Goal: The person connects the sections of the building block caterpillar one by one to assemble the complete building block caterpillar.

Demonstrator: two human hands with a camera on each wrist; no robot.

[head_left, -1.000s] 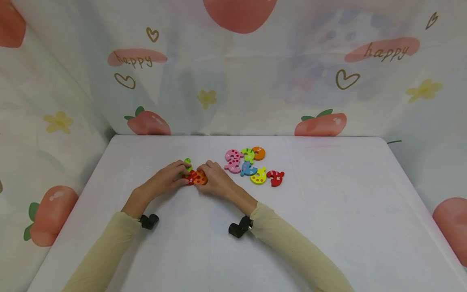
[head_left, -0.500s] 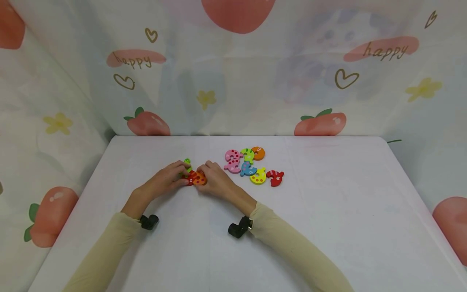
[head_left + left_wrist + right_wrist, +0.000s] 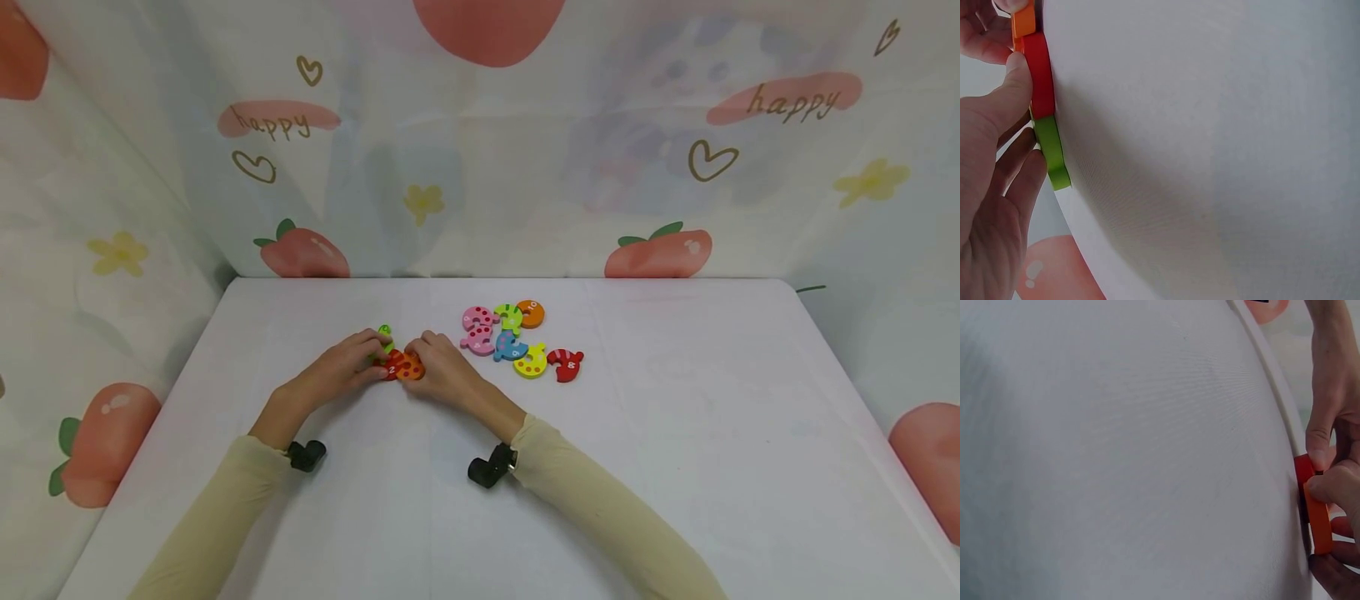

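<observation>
My left hand [image 3: 337, 368] curls round a red puzzle piece [image 3: 392, 367] marked 2, thumb at its near edge. Its fingers also touch a green piece [image 3: 1052, 151], which shows partly beyond them in the head view. My right hand [image 3: 448, 372] pinches an orange spotted piece [image 3: 410, 367] between thumb and fingers. In the right wrist view the orange piece [image 3: 1319, 522] overlaps the red piece [image 3: 1302, 467] at one end. Left to right, green, red and orange touch in a row on the table. The fingers hide part of each.
Right of my hands lies a cluster of numbered pieces: pink [image 3: 478, 317], green [image 3: 509, 318], orange [image 3: 531, 314], blue [image 3: 510, 346] and yellow [image 3: 532, 362]. A red piece [image 3: 566, 366] marked 8 sits at its right end. A printed curtain [image 3: 480, 167] borders the white table [image 3: 675, 417].
</observation>
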